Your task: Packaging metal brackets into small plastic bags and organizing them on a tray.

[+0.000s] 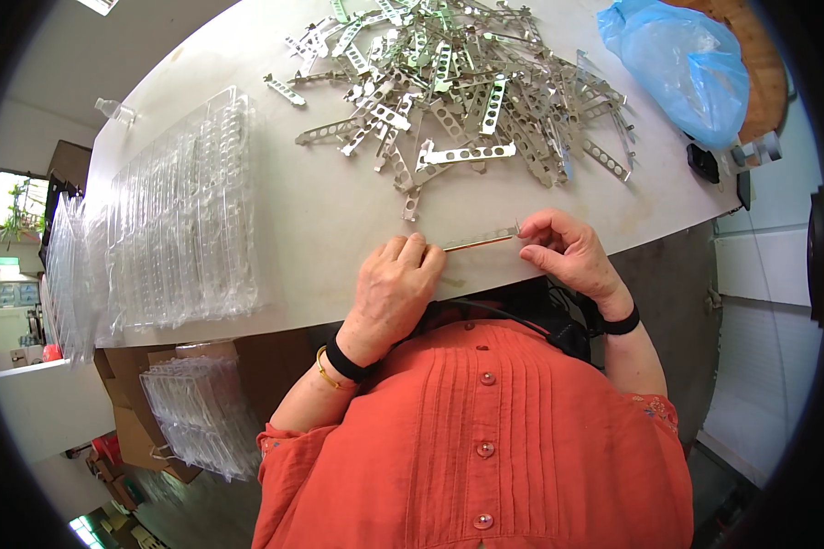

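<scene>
A thin metal bracket [479, 242] is held nearly edge-on just above the table's near edge, between my two hands. My left hand [395, 291] is closed round its left end, the fingers bent and hiding that part. At the right end, the thumb and forefinger of my right hand [572, 254] close on the small bent tab. Beyond my hands lies a big heap of silvery perforated brackets [467, 156], long strips with rows of round holes, tangled at all angles. One loose bracket [412, 203] sticks out of the heap toward my left hand.
A stack of clear plastic trays [183, 210] stands on the white table [330, 206] at left. More clear trays [201, 412] sit in a cardboard box [124, 403] below the table edge. At far right are a blue plastic bag [682, 69] and a small black object [702, 163].
</scene>
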The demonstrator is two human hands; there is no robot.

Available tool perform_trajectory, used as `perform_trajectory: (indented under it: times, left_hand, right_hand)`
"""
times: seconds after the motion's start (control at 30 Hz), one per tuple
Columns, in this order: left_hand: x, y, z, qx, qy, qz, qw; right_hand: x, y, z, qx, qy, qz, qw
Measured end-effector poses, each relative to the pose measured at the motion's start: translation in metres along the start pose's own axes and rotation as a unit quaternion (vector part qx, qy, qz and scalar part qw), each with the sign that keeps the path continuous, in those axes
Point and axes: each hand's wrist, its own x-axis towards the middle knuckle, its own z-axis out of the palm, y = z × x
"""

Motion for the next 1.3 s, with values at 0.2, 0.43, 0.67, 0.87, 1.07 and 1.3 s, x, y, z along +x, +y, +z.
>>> perform_trajectory:
  times: [0.2, 0.43, 0.67, 0.87, 1.07, 1.3]
  left_hand:
    - [0.000, 0.002, 0.004, -0.001, 0.018, 0.008, 1.000]
    - [0.003, 0.002, 0.004, 0.009, 0.016, 0.001, 1.000]
    - [0.006, -0.006, 0.012, 0.031, 0.065, -0.014, 0.997]
    - [0.004, -0.005, 0.006, 0.013, 0.042, 0.013, 0.999]
    - [0.001, -0.003, 0.004, 0.004, 0.045, 0.026, 0.999]
    - [0.005, -0.003, 0.009, 0.032, 0.077, 0.007, 0.997]
  right_hand:
    - [0.000, -0.009, 0.008, 0.067, 0.038, 0.026, 0.997]
    - [0.001, -0.003, 0.002, -0.047, 0.004, -0.019, 0.999]
    - [0.002, -0.004, 0.005, -0.069, 0.021, -0.039, 0.997]
    - [0.001, -0.006, 0.005, -0.047, 0.012, -0.018, 0.999]
    - [0.001, -0.001, 0.004, -0.046, 0.008, -0.022, 0.999]
    - [0.003, -0.009, 0.012, -0.051, 0.030, -0.011, 0.998]
